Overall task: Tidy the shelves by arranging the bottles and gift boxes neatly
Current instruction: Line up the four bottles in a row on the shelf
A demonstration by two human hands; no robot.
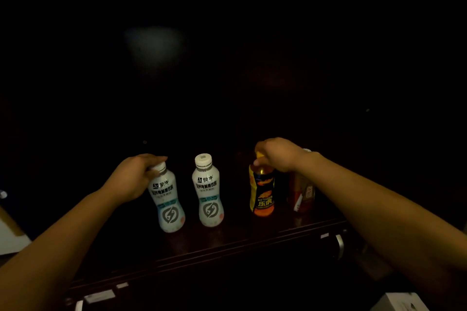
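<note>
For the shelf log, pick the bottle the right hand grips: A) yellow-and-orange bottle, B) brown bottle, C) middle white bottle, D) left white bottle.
A: the right hand curls round the top of the yellow-and-orange bottle; the left hand holds the left white bottle.

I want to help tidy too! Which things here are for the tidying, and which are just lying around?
For the tidying: left white bottle, gripped at its cap by the left hand; middle white bottle; orange bottle, gripped at its top by the right hand; brown bottle; the shelf.

Just lying about: small labels on the shelf edge; metal handle; pale sheet at the left.
</note>
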